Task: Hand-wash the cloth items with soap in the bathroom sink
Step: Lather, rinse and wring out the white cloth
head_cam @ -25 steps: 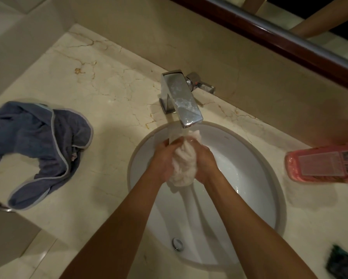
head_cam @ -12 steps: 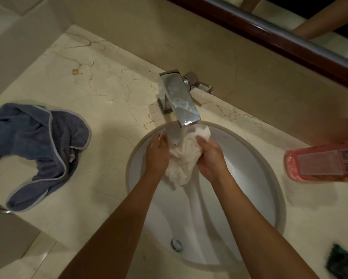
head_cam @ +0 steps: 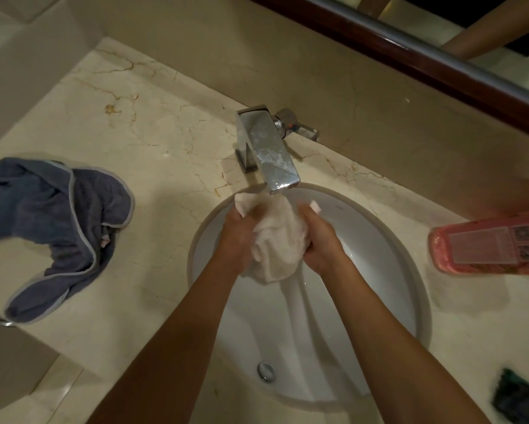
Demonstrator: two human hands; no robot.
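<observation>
Between both hands (head_cam: 237, 237), white cloth (head_cam: 277, 240).

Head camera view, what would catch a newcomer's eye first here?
First, the two hands, left hand and right hand, gripping a bunched white wet cloth under the square chrome faucet, over the white oval sink. Next, the crumpled blue-grey towel on the marble counter at left, and the pink plastic bottle lying at right.
</observation>
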